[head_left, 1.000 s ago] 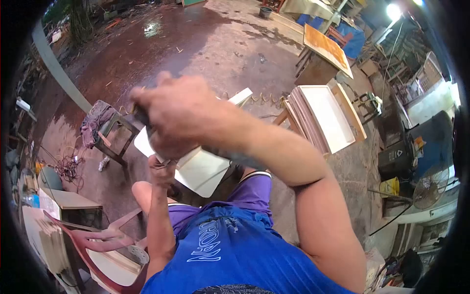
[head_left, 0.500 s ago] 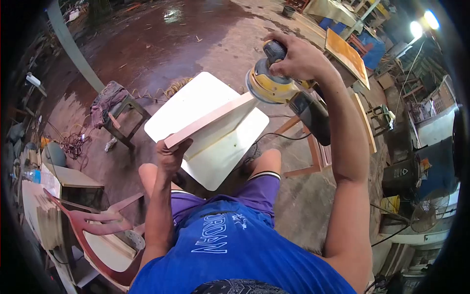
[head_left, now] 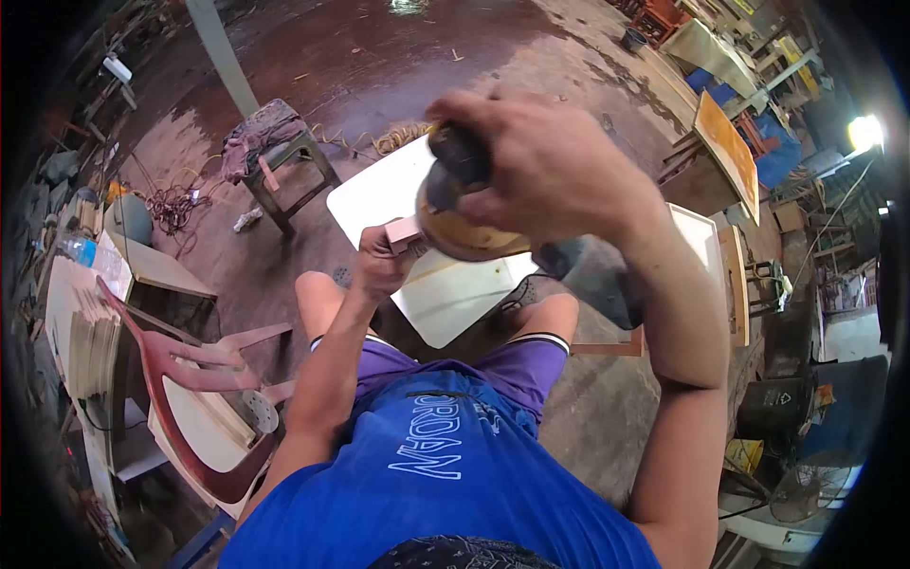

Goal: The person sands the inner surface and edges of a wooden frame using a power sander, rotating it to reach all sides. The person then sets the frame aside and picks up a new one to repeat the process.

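"ORDAN" is legible on the blue shirt (head_left: 493, 493). The right hand (head_left: 555, 166) grips a sander (head_left: 460, 229), the left hand (head_left: 379, 263) a wooden piece (head_left: 402, 231) near a white panel (head_left: 450, 299). The floor (head_left: 597, 417) looks partly wet.

right hand (head_left: 540, 171) curled palm-down, right elbow bent, left hand (head_left: 381, 261) clenched, left forearm angled forward

Yellow-and-black sander (head_left: 455, 228) over a pale wooden board (head_left: 402, 229)

A crumpled cloth (head_left: 258, 144) lies on a stool (head_left: 323, 163) near tangled cords (head_left: 174, 205).
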The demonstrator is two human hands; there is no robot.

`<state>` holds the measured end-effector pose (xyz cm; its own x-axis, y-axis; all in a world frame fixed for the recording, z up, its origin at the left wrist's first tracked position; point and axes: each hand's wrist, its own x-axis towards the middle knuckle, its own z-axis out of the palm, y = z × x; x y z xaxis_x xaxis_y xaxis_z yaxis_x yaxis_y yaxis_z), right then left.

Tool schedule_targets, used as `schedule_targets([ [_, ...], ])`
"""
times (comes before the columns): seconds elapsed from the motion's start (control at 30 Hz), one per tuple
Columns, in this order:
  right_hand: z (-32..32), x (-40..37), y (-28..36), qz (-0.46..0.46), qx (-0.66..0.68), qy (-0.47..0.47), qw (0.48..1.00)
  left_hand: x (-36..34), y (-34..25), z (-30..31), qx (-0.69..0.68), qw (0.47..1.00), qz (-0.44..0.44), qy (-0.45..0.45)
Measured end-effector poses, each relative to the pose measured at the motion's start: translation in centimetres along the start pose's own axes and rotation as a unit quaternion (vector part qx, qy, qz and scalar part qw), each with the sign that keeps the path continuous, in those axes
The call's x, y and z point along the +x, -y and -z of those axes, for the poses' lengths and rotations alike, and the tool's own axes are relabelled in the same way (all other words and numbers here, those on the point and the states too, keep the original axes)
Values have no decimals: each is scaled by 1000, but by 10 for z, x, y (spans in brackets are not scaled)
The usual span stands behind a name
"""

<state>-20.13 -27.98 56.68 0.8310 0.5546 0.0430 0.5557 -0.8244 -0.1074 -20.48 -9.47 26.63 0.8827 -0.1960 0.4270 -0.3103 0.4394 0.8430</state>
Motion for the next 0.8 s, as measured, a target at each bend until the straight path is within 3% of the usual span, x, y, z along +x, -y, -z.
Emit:
schedule_targets([
  [0.1, -2, 11, 41, 20, 13, 35, 999, -14, 39, 12, -107, 992, 56, -29],
  [0.13, -4, 14, 49, 10, 20, 46, 999, -9, 8, -3, -234, 943, 165, -172],
  [0.17, -6, 14, 49, 12, 20, 45, 999, -12, 15, -4, -233, 943, 163, -172],
  [0.23, -10, 16, 46, 17, 17, 17, 1000, -21, 36, -3, -179, 972, 82, -125],
  [0.27, -6, 12, 43, 4, 2, 19, 1000, -16, -11, -19, -163, 985, 16, -60],
  [0.3, -7, 10, 34, -10, -9, -5, 1000, -15, -11, -18, -162, 985, 16, -63],
  [0.37, -6, 6, 2, -29, -13, -26, 999, -9, -10, -15, 126, 992, -7, -19],
  [0.5, 7, -15, -62, -117, -4, -38, 992, -8, -6, -15, 73, 995, 48, -57],
  [0.57, 11, -25, -105, -171, -4, -46, 984, -6, -10, -18, 89, 994, 32, -50],
  [0.67, 19, -42, -164, -207, 17, -54, 977, -5, -12, -15, 161, 976, 85, -118],
  [0.7, 20, -49, -185, -223, 8, -71, 972, -3, -13, -12, 182, 978, 41, -88],
  [0.8, 23, -80, -226, -273, -5, -75, 959, 3, -29, -3, 215, 975, 32, -51],
])
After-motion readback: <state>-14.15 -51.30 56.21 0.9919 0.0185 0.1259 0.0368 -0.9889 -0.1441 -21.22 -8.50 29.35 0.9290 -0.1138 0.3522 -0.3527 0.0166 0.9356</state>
